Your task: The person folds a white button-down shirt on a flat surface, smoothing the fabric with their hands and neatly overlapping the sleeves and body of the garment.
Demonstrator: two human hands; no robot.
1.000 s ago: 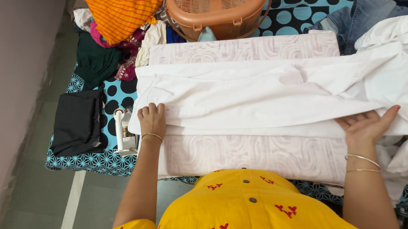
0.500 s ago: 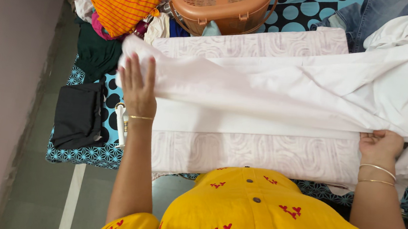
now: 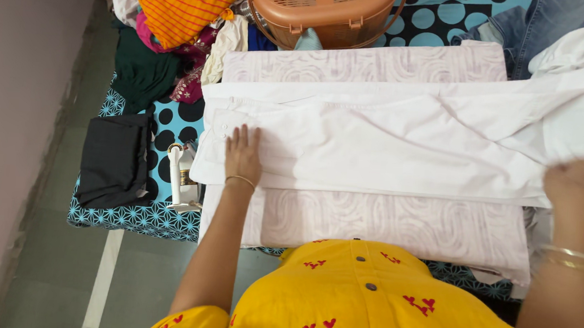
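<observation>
Across the middle of the pale patterned ironing pad point(image 3: 371, 222) lies a white garment point(image 3: 390, 147), folded lengthwise, its far end bunching up past the pad's right edge. The left hand point(image 3: 242, 157) rests flat and open on the garment near the pad's left edge, fingers spread and pressing down, gripping nothing. The right hand point(image 3: 580, 188) sits on the cloth at the pad's right edge, blurred, knuckles up; I cannot tell whether it pinches the fabric. Just off the pad's left edge a white spray bottle point(image 3: 178, 179) lies on the blue dotted sheet point(image 3: 170, 123), with a folded black cloth point(image 3: 113, 160) beside it. Beyond the far edge stand an orange plastic basket point(image 3: 321, 10) and a heap of coloured clothes point(image 3: 179, 9)
</observation>
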